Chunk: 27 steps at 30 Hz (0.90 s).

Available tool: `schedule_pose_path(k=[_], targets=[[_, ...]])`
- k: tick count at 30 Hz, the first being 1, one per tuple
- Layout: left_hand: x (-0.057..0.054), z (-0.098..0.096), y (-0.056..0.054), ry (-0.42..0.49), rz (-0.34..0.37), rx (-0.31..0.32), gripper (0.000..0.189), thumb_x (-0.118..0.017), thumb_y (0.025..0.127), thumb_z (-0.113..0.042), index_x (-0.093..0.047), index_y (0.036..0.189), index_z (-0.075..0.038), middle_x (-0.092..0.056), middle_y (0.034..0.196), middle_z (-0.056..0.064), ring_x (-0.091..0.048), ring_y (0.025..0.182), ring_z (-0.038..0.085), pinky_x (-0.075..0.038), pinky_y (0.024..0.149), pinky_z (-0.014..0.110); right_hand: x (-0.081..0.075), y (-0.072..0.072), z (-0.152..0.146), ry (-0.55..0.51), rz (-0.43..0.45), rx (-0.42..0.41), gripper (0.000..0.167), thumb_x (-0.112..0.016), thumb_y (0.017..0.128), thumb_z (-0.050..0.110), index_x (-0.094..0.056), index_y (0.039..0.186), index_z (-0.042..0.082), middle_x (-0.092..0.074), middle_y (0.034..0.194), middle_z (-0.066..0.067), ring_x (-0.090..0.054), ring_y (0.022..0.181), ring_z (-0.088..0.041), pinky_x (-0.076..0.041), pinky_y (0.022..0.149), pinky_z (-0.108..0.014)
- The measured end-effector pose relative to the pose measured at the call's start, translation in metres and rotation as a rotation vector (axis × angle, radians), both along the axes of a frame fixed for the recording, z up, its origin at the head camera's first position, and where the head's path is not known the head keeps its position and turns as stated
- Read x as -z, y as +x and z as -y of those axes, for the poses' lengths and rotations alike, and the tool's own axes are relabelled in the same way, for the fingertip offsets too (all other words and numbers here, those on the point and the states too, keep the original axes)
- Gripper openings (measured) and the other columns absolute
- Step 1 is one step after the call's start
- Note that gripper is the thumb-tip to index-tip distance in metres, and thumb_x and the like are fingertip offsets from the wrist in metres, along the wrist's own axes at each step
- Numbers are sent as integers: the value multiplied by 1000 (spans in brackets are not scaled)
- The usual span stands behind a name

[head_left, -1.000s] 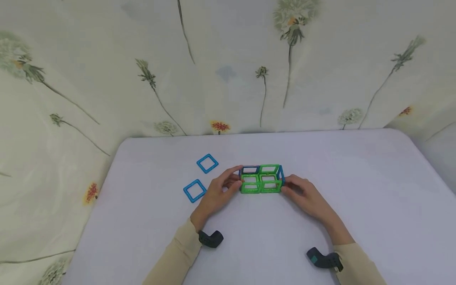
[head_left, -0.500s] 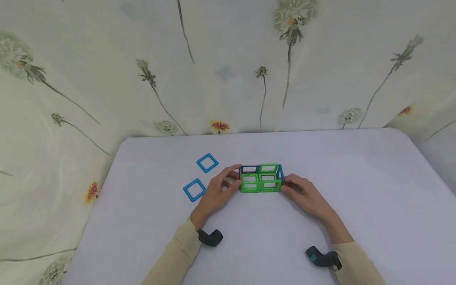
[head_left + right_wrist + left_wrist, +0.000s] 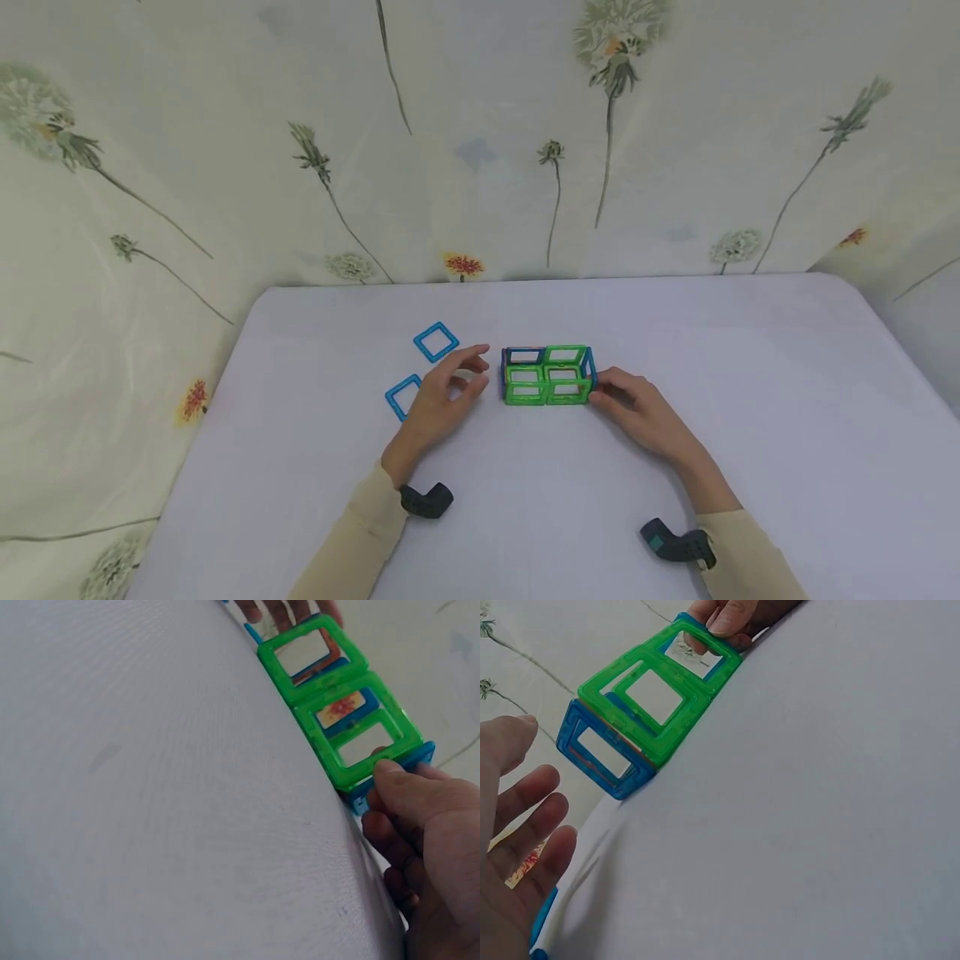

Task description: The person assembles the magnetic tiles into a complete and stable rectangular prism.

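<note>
A hollow box of green and blue magnetic tiles (image 3: 547, 393) stands on the table, built from open square frames. My right hand (image 3: 641, 412) holds its right end, the thumb at the front corner and curled fingers against the blue end tile, as the right wrist view shows. Apart from the box's left end, my left hand (image 3: 438, 400) hovers with relaxed, spread fingers and nothing in them. The left wrist view shows the gap between that hand and the blue left end tile (image 3: 634, 784). Two loose blue square tiles lie left of the box: a farther one (image 3: 423, 352) and a nearer one (image 3: 393, 407), partly hidden by my left hand.
The table (image 3: 540, 517) has a pale, plain cover. A cloth backdrop (image 3: 495, 108) with printed dandelions rises behind its far edge and along the left side. Dark wrist-worn cameras sit on both wrists.
My left hand has let go of the box's left end and moved a little to the left, now overlapping the nearer loose tile. My right hand and the box have hardly moved.
</note>
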<state>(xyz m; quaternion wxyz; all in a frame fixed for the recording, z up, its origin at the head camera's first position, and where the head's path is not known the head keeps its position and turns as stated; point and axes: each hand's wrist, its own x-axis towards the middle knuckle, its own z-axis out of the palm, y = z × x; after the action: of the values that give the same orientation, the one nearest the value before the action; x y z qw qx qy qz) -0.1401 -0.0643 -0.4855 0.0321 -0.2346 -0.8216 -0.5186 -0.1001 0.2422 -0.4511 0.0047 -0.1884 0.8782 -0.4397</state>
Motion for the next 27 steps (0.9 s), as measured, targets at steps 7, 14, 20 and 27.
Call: schedule_pose_path(k=[7, 14, 20, 27], targets=[[-1, 23, 8, -62, -4, -40, 40, -58, 93, -32, -49, 132, -32, -62, 116, -5, -57, 106, 8, -51, 84, 25, -2, 1, 0, 15, 14, 2, 17, -59, 92, 8, -64, 108, 6, -69, 102, -5, -56, 97, -6, -37, 89, -11], [0, 47, 11, -38, -98, -78, 36, -63, 91, -23, -55, 126, -22, -63, 113, 0, -58, 104, 13, -51, 83, 30, -3, 0, -1, 21, 7, -2, 17, -59, 92, 8, -64, 108, 7, -69, 103, -3, -56, 98, -8, -37, 89, -10], [3, 66, 10, -46, -115, -138, 37, -65, 90, -21, -57, 126, -22, -64, 112, 2, -59, 102, 13, -49, 86, 30, -2, 1, -1, 23, -1, -7, 18, -60, 91, 7, -63, 108, 6, -69, 102, -5, -56, 97, -8, -38, 88, -11], [1, 78, 12, -184, -146, -221, 38, -67, 88, -22, -59, 124, -18, -59, 123, -2, -48, 120, 17, -35, 100, 43, -1, 0, 0, 16, -18, -18, 17, -60, 91, 6, -64, 107, 6, -69, 101, -5, -56, 94, -10, -38, 87, -12]])
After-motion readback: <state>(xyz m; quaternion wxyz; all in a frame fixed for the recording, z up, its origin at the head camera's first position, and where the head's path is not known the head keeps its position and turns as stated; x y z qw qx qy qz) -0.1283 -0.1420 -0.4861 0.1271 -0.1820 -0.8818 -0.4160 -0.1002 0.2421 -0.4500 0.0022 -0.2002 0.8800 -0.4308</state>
